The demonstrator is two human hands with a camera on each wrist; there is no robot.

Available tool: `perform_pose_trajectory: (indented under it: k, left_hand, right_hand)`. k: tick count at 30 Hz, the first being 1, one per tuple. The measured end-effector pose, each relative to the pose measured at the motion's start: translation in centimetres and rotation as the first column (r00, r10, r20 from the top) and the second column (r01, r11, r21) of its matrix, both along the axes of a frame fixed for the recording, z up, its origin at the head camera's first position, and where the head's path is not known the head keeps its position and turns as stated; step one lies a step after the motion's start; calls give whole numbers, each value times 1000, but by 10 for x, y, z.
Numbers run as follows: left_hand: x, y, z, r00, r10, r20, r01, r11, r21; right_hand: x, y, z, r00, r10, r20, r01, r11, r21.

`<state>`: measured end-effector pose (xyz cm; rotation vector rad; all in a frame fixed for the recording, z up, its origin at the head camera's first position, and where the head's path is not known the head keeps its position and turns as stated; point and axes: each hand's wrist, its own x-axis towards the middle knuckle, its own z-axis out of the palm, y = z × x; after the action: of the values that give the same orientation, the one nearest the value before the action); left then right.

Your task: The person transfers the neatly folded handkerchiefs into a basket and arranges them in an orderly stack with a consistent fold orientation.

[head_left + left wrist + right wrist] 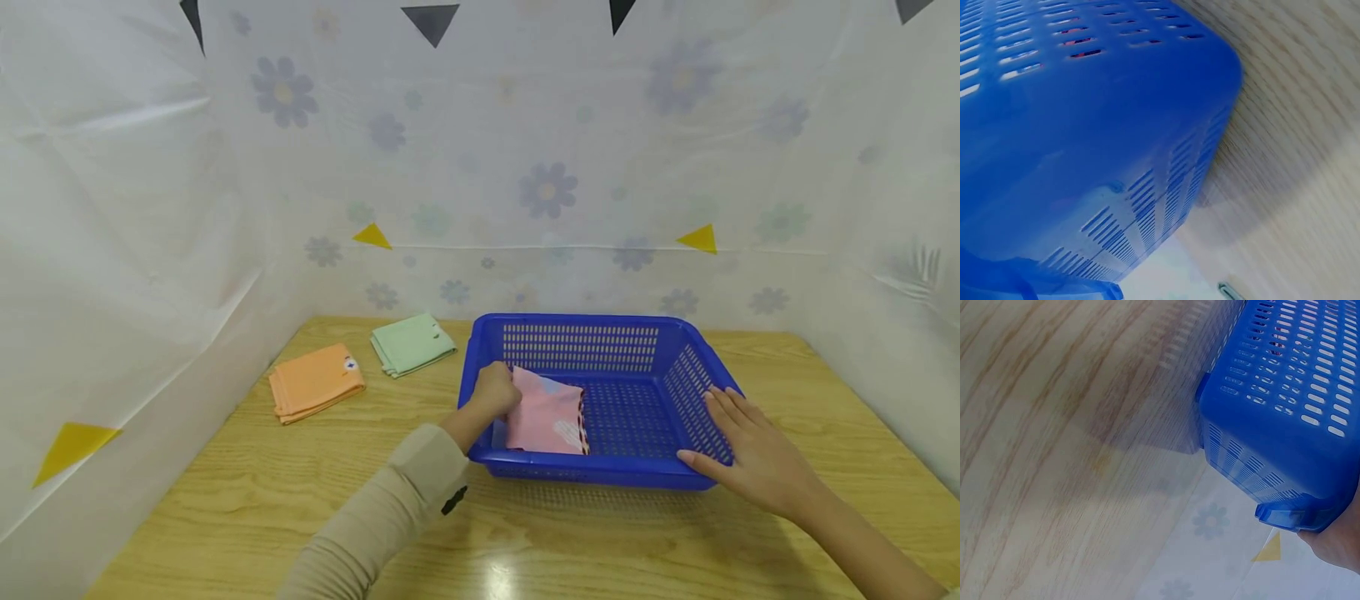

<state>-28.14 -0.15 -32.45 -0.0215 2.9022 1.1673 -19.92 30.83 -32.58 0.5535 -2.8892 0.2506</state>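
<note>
A blue slotted plastic basket (600, 468) is in front of me on the wooden table. Inside its left end lies a folded pink cloth (546, 412) with pale prints and a dark patterned edge. My left hand (493, 393) reaches over the left rim, its fingers curled at the cloth's left edge and the fingertips hidden. On the right rim rests my right hand (757, 454), fingers extended and thumb over the front corner. The left wrist view shows the basket's outer wall (1097, 125) close up. In the right wrist view, part of the right hand (1338, 540) appears beside the rim.
To the left of the basket lie a folded orange cloth (318, 383) and a folded green cloth (412, 343). White flower-printed sheeting (465, 150) hangs behind the table (247, 517) and along both sides, with yellow triangles on it.
</note>
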Motion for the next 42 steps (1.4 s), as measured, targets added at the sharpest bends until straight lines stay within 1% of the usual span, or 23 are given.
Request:
perform_pose_trajectory:
  k: [1, 3, 5, 7, 10, 12, 15, 18, 21, 23, 25, 28, 30, 32, 35, 38, 42]
  left_hand:
    - [0, 1, -1, 1000, 4, -20, -5, 999, -50]
    - [0, 3, -3, 998, 9, -66, -19, 988, -154]
    - [1, 6, -3, 997, 17, -74, -33, 976, -217]
    - [2, 8, -2, 996, 26, -81, -46, 965, -258]
    - [5, 8, 2, 997, 18, -78, -39, 960, -278]
    - [7, 6, 4, 996, -3, -91, -23, 960, -279]
    - [10, 2, 7, 991, -60, -120, 27, 965, -261]
    - [14, -3, 7, 980, -126, -151, 91, 971, -219]
    - [17, -9, 5, 968, -184, -169, 155, 973, -173]
    - [18, -12, 3, 956, -219, -193, 195, 971, -137]
    - [18, -15, 1, 940, -257, -222, 240, 965, -104]
    - [19, -21, 1, 910, -300, -285, 293, 954, -70]
    - [20, -25, 2, 892, -319, -320, 317, 946, -61]
    - [20, -29, 3, 875, -325, -359, 324, 944, -64]
    - [20, -36, 4, 858, -326, -397, 325, 943, -72]
    - [20, -43, 4, 851, -315, -419, 317, 946, -67]
    - [19, -51, 2, 855, -285, -433, 283, 956, -70]
  right_hand:
    - [0, 0, 0, 1000, 0, -1, 0, 1000, 0]
    - [0, 0, -1, 1000, 0, -5, 0, 1000, -1]
    - [0, 0, -2, 1000, 0, -11, 0, 1000, -1]
    - [1, 0, -2, 1000, 1, -12, -1, 1000, -3]
    - [0, 0, -2, 1000, 4, -14, -4, 1000, -5]
    - [0, 0, -1, 1000, 6, -18, -6, 1000, -6]
    - [0, 1, -1, 1000, 8, -28, -8, 1000, -3]
    - [0, 1, 0, 1000, 8, -23, -8, 1000, -2]
    - [0, 1, 0, 1000, 7, -13, -7, 1000, -3]
    - [0, 1, 0, 1000, 5, -9, -5, 1000, -4]
    - [0, 1, -1, 1000, 5, -11, -5, 1000, -4]
    - [0, 1, -2, 1000, 5, -16, -5, 1000, -1]
    - [0, 1, -2, 1000, 5, -17, -5, 1000, -1]
    - [0, 1, -1, 1000, 5, -14, -5, 1000, -2]
    - [-1, 1, -1, 1000, 3, -13, -3, 1000, -6]
    - [-1, 1, 0, 1000, 3, -13, -3, 1000, -8]
    - [-1, 0, 0, 1000, 0, -9, 0, 1000, -6]
